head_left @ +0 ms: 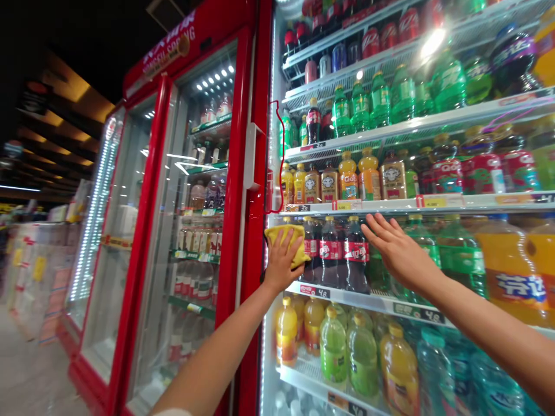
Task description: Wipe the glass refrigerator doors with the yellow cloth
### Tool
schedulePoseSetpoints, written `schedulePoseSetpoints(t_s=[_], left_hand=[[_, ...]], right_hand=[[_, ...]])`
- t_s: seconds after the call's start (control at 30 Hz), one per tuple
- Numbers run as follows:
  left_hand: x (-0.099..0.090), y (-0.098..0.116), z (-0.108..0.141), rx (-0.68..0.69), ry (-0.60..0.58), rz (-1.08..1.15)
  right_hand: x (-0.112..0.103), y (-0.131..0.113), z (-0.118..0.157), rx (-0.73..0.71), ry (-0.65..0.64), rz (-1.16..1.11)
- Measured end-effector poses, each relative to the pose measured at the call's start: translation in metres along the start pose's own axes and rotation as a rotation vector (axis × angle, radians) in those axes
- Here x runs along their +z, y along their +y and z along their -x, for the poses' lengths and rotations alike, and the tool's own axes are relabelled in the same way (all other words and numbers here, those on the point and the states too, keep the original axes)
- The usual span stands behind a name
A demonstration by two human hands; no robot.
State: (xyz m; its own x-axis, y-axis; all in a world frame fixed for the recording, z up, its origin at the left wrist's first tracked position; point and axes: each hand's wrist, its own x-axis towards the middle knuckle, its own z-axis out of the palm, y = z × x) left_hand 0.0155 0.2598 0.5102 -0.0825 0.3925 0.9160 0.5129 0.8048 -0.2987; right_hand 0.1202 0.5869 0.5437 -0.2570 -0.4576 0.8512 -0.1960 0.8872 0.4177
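My left hand lies over a folded yellow cloth and presses it to the glass door of a lit drinks fridge, close to the door's left edge. Part of the cloth is hidden beneath the fingers. To its right, my right hand is stretched out with its fingers extended and nothing in it. It is at or close to the same glass, though I cannot tell whether the palm touches. Cola bottles stand on the shelf behind the glass, between the two hands.
Left of the hands runs a red door frame with a white handle. Further left stands another red fridge with glass doors. Inside the near fridge, shelves hold green soda bottles, juice bottles and red cans.
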Motion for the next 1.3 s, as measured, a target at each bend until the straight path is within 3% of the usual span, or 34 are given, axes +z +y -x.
schedulePoseSetpoints(t_s=[0.07,0.13,0.27,0.37,0.43,0.5,0.57,0.63,0.7,0.8,0.9,0.97,1.03,1.13,1.23,1.3], left_hand=[[0.0,-0.015,0.015,-0.039,0.013,-0.019],[-0.003,-0.03,0.006,-0.143,0.065,-0.037],[-0.012,-0.045,-0.063,-0.413,0.203,-0.048],[-0.016,-0.032,-0.112,-0.417,0.195,-0.021],[-0.015,-0.014,-0.124,-0.329,0.169,-0.011],[-0.012,0.005,-0.115,-0.194,0.127,-0.012],[-0.008,0.017,-0.091,-0.044,0.065,-0.019],[-0.007,0.018,-0.061,0.106,-0.026,-0.017],[-0.008,0.012,-0.041,0.143,-0.077,-0.015],[-0.01,0.002,-0.047,-0.094,0.007,-0.015],[-0.01,0.008,-0.088,-0.4,0.153,0.019],[-0.008,0.024,-0.115,-0.438,0.183,0.044],[-0.005,0.045,-0.128,-0.368,0.169,0.04],[-0.002,0.069,-0.114,-0.146,0.094,0.01],[-0.004,0.072,-0.083,0.121,-0.031,-0.007],[-0.007,0.066,-0.074,0.16,-0.071,-0.016]], right_hand=[[0.001,0.0,0.0,0.0,0.003,0.004],[0.002,0.0,0.001,-0.008,0.004,0.017],[0.003,0.001,0.001,-0.026,0.001,0.029],[0.004,0.003,0.001,-0.027,0.003,0.02],[0.005,0.003,0.001,-0.022,0.007,0.015],[0.005,0.003,0.001,-0.02,0.01,0.008],[0.003,0.002,0.0,-0.021,0.008,-0.001],[0.001,0.001,-0.001,-0.017,-0.004,-0.005],[-0.002,0.001,-0.001,-0.01,-0.019,-0.004],[-0.003,-0.001,-0.002,0.0,-0.023,-0.003],[-0.001,-0.001,-0.002,0.002,-0.016,-0.011],[-0.001,-0.002,-0.003,0.003,-0.02,-0.019],[-0.002,-0.002,-0.004,0.006,-0.028,-0.027],[-0.007,0.0,-0.007,-0.012,-0.039,-0.031],[-0.017,0.005,-0.008,-0.069,-0.051,-0.004],[-0.025,0.012,-0.006,-0.116,-0.058,0.029]])
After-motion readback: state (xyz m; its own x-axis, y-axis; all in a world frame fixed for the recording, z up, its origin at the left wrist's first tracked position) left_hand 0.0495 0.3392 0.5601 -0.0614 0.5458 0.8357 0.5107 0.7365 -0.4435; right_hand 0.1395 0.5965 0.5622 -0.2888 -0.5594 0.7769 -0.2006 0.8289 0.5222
